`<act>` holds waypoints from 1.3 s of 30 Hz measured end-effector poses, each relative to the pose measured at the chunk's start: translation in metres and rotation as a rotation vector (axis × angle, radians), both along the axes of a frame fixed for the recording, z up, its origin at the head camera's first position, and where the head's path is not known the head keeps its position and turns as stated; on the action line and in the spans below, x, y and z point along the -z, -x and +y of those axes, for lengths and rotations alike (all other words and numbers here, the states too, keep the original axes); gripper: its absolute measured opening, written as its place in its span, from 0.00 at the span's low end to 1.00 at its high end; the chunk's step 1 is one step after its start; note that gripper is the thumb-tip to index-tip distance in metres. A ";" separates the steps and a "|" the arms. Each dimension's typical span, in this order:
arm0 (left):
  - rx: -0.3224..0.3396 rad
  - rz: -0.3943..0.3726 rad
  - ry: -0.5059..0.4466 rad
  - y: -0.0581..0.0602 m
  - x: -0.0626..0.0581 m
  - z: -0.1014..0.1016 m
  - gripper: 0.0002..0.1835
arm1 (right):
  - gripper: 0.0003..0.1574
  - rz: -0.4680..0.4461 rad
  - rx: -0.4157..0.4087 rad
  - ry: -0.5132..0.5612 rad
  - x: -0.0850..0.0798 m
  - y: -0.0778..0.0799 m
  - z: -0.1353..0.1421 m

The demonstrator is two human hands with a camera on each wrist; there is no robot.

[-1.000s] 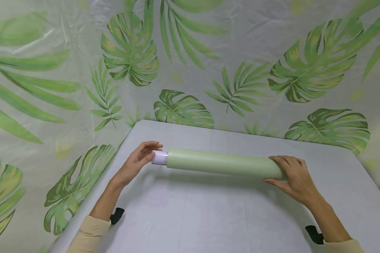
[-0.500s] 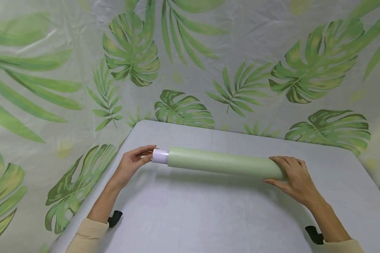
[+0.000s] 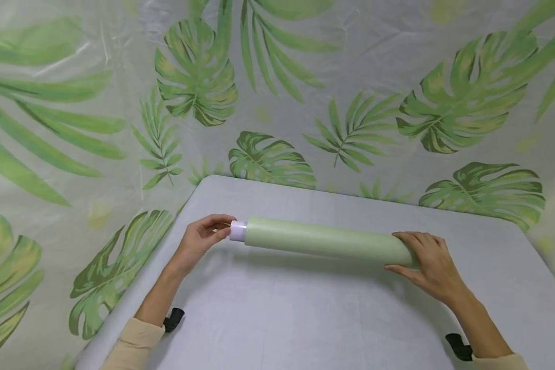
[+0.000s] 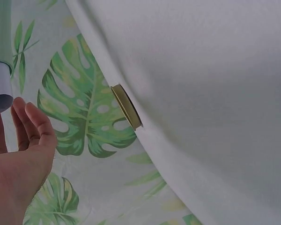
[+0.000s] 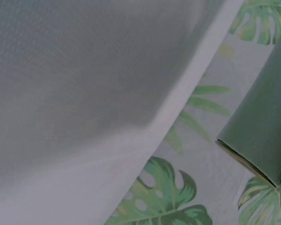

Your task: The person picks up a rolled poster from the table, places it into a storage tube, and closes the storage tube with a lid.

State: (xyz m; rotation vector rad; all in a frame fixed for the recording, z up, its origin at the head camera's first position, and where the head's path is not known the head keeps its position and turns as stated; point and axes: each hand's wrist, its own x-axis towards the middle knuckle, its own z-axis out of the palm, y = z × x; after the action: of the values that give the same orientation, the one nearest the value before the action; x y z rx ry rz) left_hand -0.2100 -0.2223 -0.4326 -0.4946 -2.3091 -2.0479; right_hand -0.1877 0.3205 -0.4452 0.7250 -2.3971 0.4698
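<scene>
A long light-green roll (image 3: 324, 241) is held nearly level over the white table, with a glossy white tube (image 3: 238, 231) protruding from its left end. My right hand (image 3: 427, 257) grips the roll's right end, thumb below and fingers over the top. At the tube's outer end, my left hand (image 3: 203, 235) touches the rim with its fingertips, fingers loosely bent. The left wrist view shows those fingertips (image 4: 35, 112) right at the tube's open end. In the right wrist view the roll's far end (image 5: 253, 164) has a thin edge, and most of the hand is out of frame.
A gold-coloured round disc (image 4: 126, 108) shows at the table's edge in the left wrist view. White cloth covers the table (image 3: 314, 318). Leaf-patterned sheeting (image 3: 277, 77) hangs behind and to the left. Black wrist mounts (image 3: 173, 319) show at both wrists.
The left hand let its fingers slip back to the tube's end, then moved right. The white tube now protrudes less from the green roll. The right hand's grip looks the same.
</scene>
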 end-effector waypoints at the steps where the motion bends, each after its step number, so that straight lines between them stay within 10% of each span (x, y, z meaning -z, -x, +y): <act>1: 0.001 0.000 0.001 0.000 0.001 0.000 0.22 | 0.54 0.002 0.000 -0.001 0.000 0.000 0.000; 39: 0.045 0.072 0.008 -0.009 0.009 0.021 0.19 | 0.54 0.005 0.000 -0.006 0.007 0.000 -0.007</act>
State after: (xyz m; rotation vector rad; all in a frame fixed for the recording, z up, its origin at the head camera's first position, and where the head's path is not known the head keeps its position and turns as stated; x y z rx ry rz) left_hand -0.2013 -0.2016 -0.4411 -0.6159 -2.2869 -2.0049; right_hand -0.1874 0.3137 -0.4526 0.7280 -2.3951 0.4607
